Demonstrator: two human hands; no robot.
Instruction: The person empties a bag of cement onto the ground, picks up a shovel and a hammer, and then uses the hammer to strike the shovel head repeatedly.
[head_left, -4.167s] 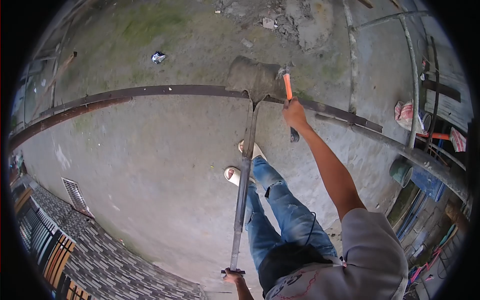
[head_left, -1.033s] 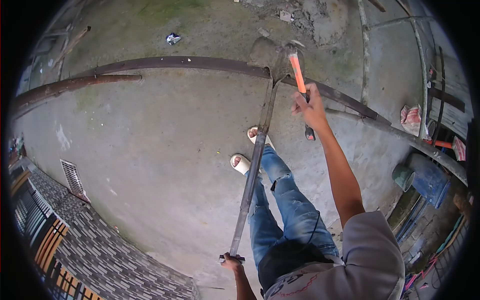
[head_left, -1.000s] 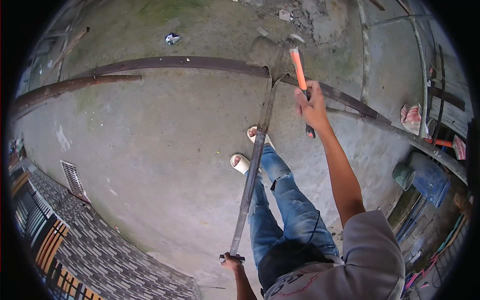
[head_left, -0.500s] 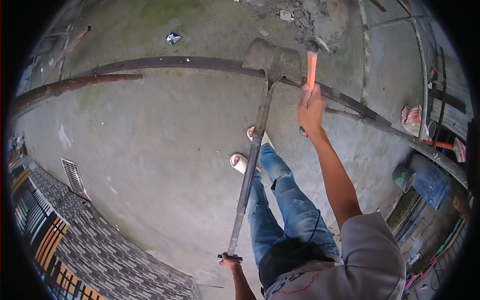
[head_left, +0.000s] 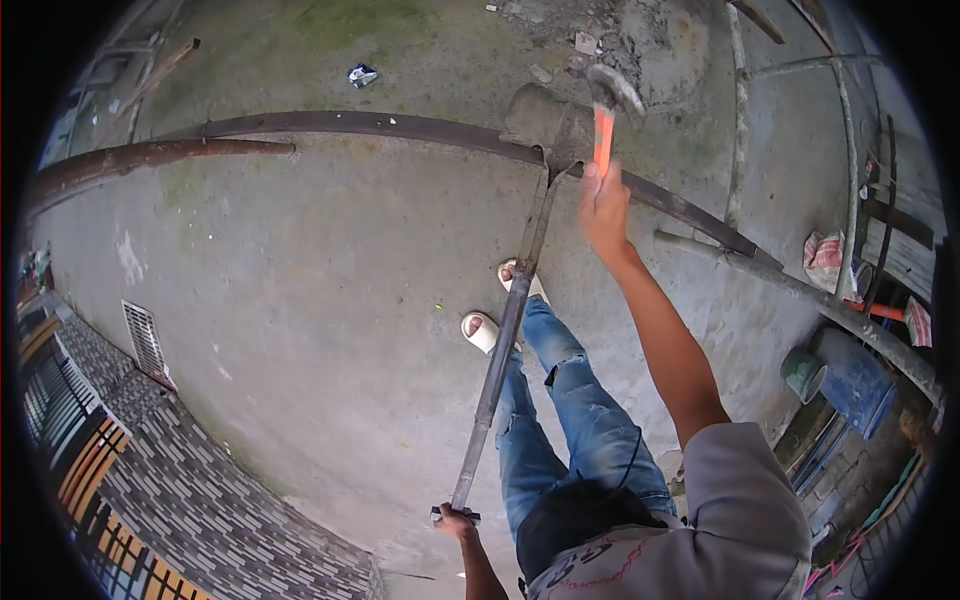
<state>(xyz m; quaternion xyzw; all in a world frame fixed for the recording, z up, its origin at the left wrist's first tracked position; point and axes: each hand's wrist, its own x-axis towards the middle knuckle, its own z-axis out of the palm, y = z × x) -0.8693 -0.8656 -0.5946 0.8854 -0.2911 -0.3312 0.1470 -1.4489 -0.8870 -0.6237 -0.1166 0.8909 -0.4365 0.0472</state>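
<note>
My right hand (head_left: pixel 604 210) is wrapped around the orange handle of a claw hammer (head_left: pixel 603 130). The hammer's dark head is raised, overlapping the right side of the shovel blade in this view. At the lower end, my left hand (head_left: pixel 458 523) grips the crosspiece of a long-handled shovel (head_left: pixel 492 375). Its shaft runs up past my feet to a worn, grey, dirt-covered blade (head_left: pixel 545 122). The blade lies over a long dark metal beam (head_left: pixel 390 123) on the ground, and the hammer hides part of it.
A rusty pipe (head_left: pixel 170 152) lies at the left and a grey pole (head_left: pixel 780 268) at the right. Rubble (head_left: pixel 650 65) is scattered beyond the blade. A green bucket (head_left: pixel 804 374) and a blue container (head_left: pixel 855 380) stand right. A floor grate (head_left: pixel 148 342) is on the left.
My right hand has moved the hammer slightly left and toward me, its head now turned over the blade's right side. My left hand keeps its hold on the shovel.
</note>
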